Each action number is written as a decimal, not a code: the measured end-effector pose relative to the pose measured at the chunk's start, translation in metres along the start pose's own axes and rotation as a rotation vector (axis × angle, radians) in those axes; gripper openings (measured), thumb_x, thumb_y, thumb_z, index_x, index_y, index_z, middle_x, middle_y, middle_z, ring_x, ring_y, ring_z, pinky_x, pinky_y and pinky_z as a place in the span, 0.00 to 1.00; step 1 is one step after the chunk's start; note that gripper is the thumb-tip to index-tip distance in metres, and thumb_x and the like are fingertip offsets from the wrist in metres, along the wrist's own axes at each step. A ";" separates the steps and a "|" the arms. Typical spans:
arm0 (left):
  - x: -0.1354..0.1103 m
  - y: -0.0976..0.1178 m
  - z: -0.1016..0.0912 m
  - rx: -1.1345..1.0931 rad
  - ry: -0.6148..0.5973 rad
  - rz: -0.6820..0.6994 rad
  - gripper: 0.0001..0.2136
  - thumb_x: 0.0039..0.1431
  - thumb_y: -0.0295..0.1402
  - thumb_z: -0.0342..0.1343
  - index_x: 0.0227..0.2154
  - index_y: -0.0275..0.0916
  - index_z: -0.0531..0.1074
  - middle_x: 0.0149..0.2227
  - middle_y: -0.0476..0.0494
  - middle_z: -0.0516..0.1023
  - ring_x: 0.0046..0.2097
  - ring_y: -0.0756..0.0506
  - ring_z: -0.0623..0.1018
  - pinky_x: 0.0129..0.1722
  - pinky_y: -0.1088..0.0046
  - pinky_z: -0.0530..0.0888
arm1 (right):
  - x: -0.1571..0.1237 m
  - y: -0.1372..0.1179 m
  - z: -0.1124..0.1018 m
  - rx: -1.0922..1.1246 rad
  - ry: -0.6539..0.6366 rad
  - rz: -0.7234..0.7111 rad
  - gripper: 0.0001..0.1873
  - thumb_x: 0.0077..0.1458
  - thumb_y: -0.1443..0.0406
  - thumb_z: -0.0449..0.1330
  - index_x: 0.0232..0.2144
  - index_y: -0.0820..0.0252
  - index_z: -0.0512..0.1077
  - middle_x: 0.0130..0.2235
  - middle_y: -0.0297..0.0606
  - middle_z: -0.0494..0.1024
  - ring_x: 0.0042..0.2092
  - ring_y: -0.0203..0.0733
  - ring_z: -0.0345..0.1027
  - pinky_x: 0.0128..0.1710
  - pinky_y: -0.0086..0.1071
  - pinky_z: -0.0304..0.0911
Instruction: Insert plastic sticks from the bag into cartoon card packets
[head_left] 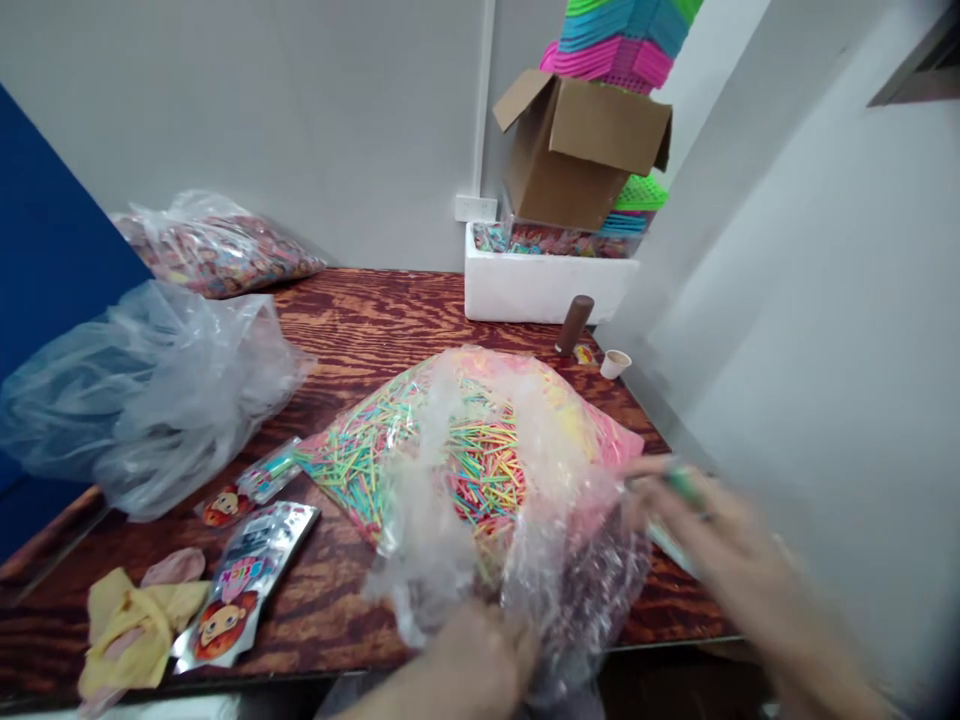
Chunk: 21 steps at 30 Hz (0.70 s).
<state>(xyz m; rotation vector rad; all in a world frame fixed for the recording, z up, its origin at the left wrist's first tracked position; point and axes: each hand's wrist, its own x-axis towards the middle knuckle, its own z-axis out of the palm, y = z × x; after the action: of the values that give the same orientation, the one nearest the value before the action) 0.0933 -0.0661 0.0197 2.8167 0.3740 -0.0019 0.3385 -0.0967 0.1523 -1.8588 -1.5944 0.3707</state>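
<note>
A large clear plastic bag (420, 420) full of thin, colourful sticks (487, 470) lies on the table in front of me, its mouth open towards me. At the near rim, my left hand (480, 650) is closed on the crumpled plastic, though it is partly blurred. My right hand (697, 510) is at the bag's right side, its fingers against or close to the loose plastic. Motion smears them, so their grip is unclear. A green patch shows on one finger of that hand.
Left on the wood-patterned table (375, 310) are a silver pouch (251, 580), yellow gloves (135, 630), a small packet (266, 475), crumpled plastic (165, 390) and a filled bag (217, 245). A white foam box (547, 285), cardboard box (577, 150), brown cylinder (576, 322) and small cup (615, 364) stand back right.
</note>
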 end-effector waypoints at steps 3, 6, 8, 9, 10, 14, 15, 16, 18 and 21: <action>0.008 0.012 0.026 -0.066 -0.112 -0.073 0.19 0.63 0.27 0.49 0.56 0.31 0.68 0.40 0.30 0.81 0.37 0.39 0.82 0.30 0.66 0.77 | 0.015 -0.041 0.072 -0.125 -0.473 -0.312 0.14 0.65 0.63 0.48 0.35 0.57 0.74 0.33 0.39 0.80 0.35 0.43 0.74 0.34 0.30 0.62; -0.023 -0.010 0.029 -0.276 -0.105 -0.286 0.28 0.61 0.37 0.55 0.64 0.39 0.61 0.54 0.28 0.76 0.51 0.33 0.79 0.45 0.56 0.79 | 0.023 -0.009 0.103 -0.417 -0.569 -0.206 0.12 0.61 0.69 0.50 0.37 0.60 0.75 0.34 0.44 0.82 0.36 0.47 0.77 0.32 0.31 0.59; -0.063 -0.031 0.028 -0.427 0.108 -0.496 0.30 0.64 0.41 0.51 0.68 0.46 0.52 0.62 0.33 0.69 0.61 0.35 0.71 0.56 0.54 0.73 | 0.020 0.034 0.100 -0.543 -0.515 -0.042 0.14 0.60 0.71 0.50 0.37 0.61 0.76 0.35 0.47 0.83 0.38 0.48 0.78 0.33 0.31 0.59; -0.083 -0.041 0.030 -0.463 0.224 -0.623 0.29 0.68 0.39 0.45 0.69 0.50 0.45 0.62 0.37 0.69 0.63 0.38 0.70 0.58 0.54 0.72 | 0.016 0.056 0.095 -0.563 -0.485 0.029 0.15 0.60 0.70 0.49 0.37 0.60 0.77 0.36 0.47 0.83 0.39 0.49 0.78 0.33 0.32 0.60; -0.103 -0.049 0.034 -0.468 0.302 -0.692 0.29 0.69 0.36 0.40 0.70 0.54 0.39 0.62 0.40 0.70 0.63 0.40 0.70 0.56 0.55 0.73 | 0.012 0.076 0.089 -0.560 -0.451 0.082 0.17 0.61 0.70 0.47 0.39 0.59 0.77 0.37 0.47 0.83 0.40 0.50 0.78 0.33 0.32 0.61; -0.140 -0.058 0.049 -0.356 0.379 -0.668 0.39 0.65 0.27 0.43 0.67 0.58 0.23 0.53 0.46 0.79 0.51 0.41 0.80 0.44 0.60 0.81 | 0.001 0.116 0.077 -0.516 -0.381 0.134 0.21 0.61 0.70 0.45 0.41 0.56 0.77 0.37 0.45 0.84 0.43 0.51 0.78 0.36 0.35 0.64; -0.137 -0.056 0.045 -0.331 0.398 -0.649 0.41 0.64 0.27 0.46 0.67 0.59 0.24 0.50 0.48 0.81 0.48 0.41 0.82 0.42 0.62 0.82 | 0.002 0.114 0.077 -0.481 -0.363 0.122 0.19 0.62 0.69 0.46 0.39 0.56 0.78 0.36 0.44 0.83 0.42 0.51 0.78 0.35 0.35 0.64; -0.130 -0.052 0.036 -0.319 0.419 -0.630 0.40 0.64 0.28 0.47 0.68 0.61 0.26 0.50 0.49 0.81 0.47 0.42 0.82 0.42 0.64 0.82 | 0.006 0.109 0.077 -0.425 -0.353 0.098 0.18 0.63 0.67 0.46 0.36 0.55 0.77 0.35 0.43 0.83 0.40 0.51 0.78 0.35 0.35 0.64; -0.108 -0.044 0.005 -0.295 0.502 -0.627 0.34 0.66 0.32 0.47 0.68 0.63 0.39 0.53 0.50 0.79 0.50 0.43 0.81 0.44 0.67 0.81 | 0.019 0.087 0.079 -0.283 -0.357 0.037 0.18 0.64 0.62 0.46 0.32 0.55 0.76 0.34 0.41 0.83 0.38 0.48 0.77 0.35 0.33 0.65; -0.062 -0.040 -0.050 -0.258 0.549 -0.630 0.24 0.68 0.34 0.47 0.65 0.55 0.57 0.57 0.46 0.75 0.55 0.44 0.77 0.51 0.67 0.78 | 0.055 0.046 0.088 -0.175 -0.359 -0.027 0.20 0.66 0.58 0.44 0.34 0.57 0.74 0.34 0.41 0.82 0.37 0.47 0.76 0.38 0.33 0.65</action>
<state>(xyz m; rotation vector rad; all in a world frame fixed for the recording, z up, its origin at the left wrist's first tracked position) 0.0214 -0.0304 0.0581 2.2909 1.2611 0.6373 0.3328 -0.0208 0.0679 -1.9811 -1.9417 0.5970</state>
